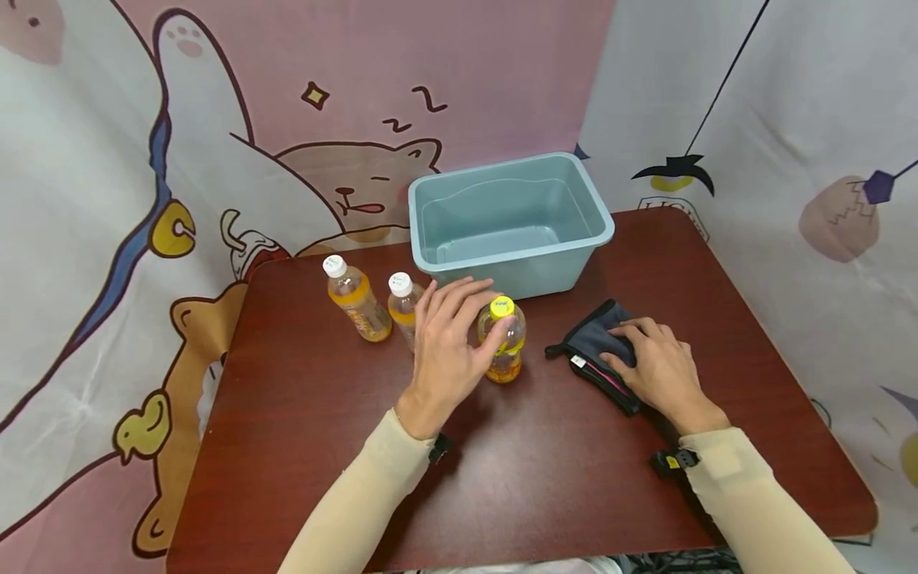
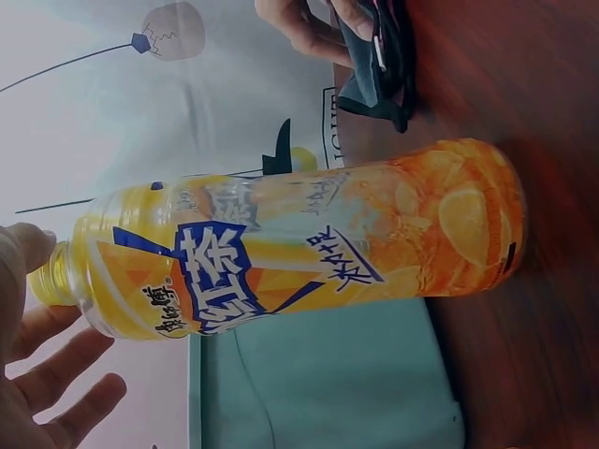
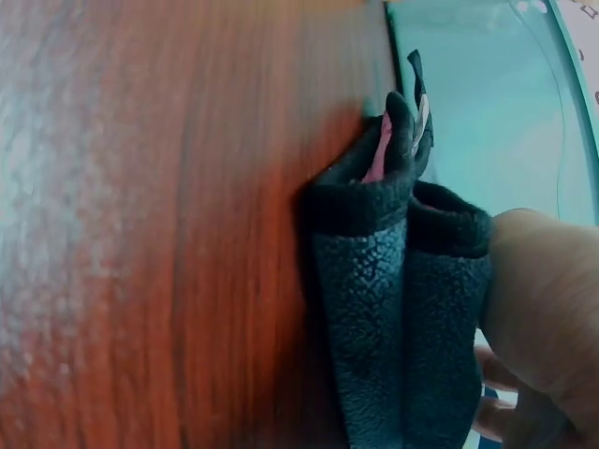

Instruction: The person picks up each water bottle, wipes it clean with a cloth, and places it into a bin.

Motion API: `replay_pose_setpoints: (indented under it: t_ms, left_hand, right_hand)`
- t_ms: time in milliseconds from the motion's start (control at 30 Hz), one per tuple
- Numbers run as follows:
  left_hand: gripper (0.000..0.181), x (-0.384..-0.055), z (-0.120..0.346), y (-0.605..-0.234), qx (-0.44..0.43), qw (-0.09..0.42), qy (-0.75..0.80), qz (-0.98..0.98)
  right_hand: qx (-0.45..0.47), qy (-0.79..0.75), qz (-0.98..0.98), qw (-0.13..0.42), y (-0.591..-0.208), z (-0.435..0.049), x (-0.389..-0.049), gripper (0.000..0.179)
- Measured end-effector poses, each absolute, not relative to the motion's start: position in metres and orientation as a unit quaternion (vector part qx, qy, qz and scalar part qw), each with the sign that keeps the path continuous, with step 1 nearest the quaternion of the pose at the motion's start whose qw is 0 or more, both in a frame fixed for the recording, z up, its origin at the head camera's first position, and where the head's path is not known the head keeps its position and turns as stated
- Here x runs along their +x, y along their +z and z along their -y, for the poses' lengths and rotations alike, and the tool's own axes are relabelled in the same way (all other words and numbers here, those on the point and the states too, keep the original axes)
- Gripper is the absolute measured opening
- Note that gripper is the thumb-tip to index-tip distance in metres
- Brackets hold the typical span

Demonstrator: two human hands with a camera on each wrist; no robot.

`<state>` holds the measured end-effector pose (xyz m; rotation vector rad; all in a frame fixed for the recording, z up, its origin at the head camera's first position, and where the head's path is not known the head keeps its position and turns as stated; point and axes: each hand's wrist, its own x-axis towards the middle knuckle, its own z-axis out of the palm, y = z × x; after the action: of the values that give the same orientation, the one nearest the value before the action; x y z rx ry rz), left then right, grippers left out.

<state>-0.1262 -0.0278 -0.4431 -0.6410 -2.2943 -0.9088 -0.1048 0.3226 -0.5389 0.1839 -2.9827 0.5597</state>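
My left hand (image 1: 448, 343) is at a drink bottle (image 1: 504, 351) with a yellow cap, standing upright on the table. In the left wrist view its orange-and-yellow label shows, and the thumb (image 2: 33, 245) lies by the neck while the other fingers spread loosely beyond it. Farther right, my right hand (image 1: 660, 367) pinches a folded dark grey cloth (image 1: 591, 339) with black edging, a small white tag and a loop. The right wrist view shows the cloth's fleecy folds (image 3: 365, 309) against the thumb; the other fingertips are partly hidden.
Two white-capped bottles stand to the left, one at the far left (image 1: 366, 311) and one (image 1: 403, 307) partly behind my left hand. A light blue plastic bin (image 1: 545, 275) sits at the table's back edge. Printed curtains (image 1: 502, 72) hang behind the brown table (image 1: 301, 446).
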Motion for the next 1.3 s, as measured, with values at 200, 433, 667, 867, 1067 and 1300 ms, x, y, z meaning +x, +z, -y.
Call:
replay_pose_setpoints:
  t_ms: [200,433,667,867,1067,1300]
  left_hand:
    - [0.032,-0.125,0.027,-0.444,-0.239,0.291,-0.336,0.863]
    - [0.032,-0.125,0.027,-0.443,-0.241,0.286,-0.338,0.863]
    - [0.033,-0.124,0.026,-0.443,-0.241,0.28,-0.339,0.865]
    - [0.036,-0.124,0.027,-0.442,-0.237,0.277,-0.338,0.868]
    - [0.035,-0.126,0.029,-0.44,-0.238,0.281,-0.336,0.867]
    - [0.037,-0.126,0.03,-0.44,-0.237,0.279,-0.332,0.869]
  right_hand:
    - [0.06,0.178,0.982,0.022,-0.537,-0.319,-0.097,0.066]
    - [0.062,0.173,0.983,0.011,-0.535,-0.319,-0.096,0.071]
    - [0.048,0.206,0.977,-0.036,-0.527,-0.321,-0.097,0.067]
    - [0.085,0.219,0.97,-0.069,-0.52,-0.326,-0.105,0.06]
    - [0.084,0.175,0.976,-0.1,-0.513,-0.327,-0.109,0.062]
    - [0.051,0.133,0.983,-0.115,-0.509,-0.32,-0.105,0.074]
